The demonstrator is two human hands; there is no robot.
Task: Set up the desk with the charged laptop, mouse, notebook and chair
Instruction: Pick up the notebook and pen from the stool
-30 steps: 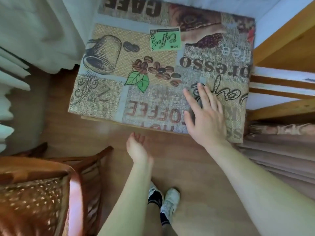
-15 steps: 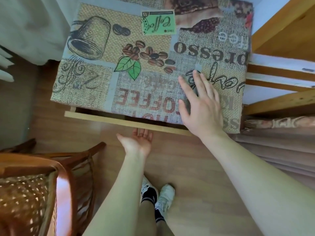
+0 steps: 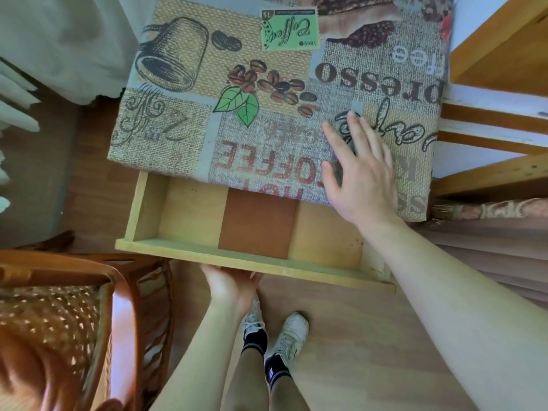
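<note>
A small desk [image 3: 178, 137] covered with a coffee-print cloth stands in front of me. Its pale wooden drawer [image 3: 189, 209] is pulled out toward me and shows nothing inside but a brown panel in its bottom. My left hand [image 3: 229, 281] grips the underside of the drawer's front board, palm up. My right hand [image 3: 360, 173] lies flat with spread fingers on the cloth near the desk's front right corner. A brown wicker chair [image 3: 59, 321] stands at the lower left, beside the drawer. No laptop, mouse or notebook is in view.
A white curtain [image 3: 59, 40] hangs at the upper left. A wooden bed frame [image 3: 498, 123] and a striped bedspread [image 3: 489, 247] border the desk on the right. My feet in white sneakers [image 3: 284, 333] stand on the wooden floor below the drawer.
The drawer has slid out from under the desk top, drawn toward me by my left hand. The right hand stayed flat on the cloth.
</note>
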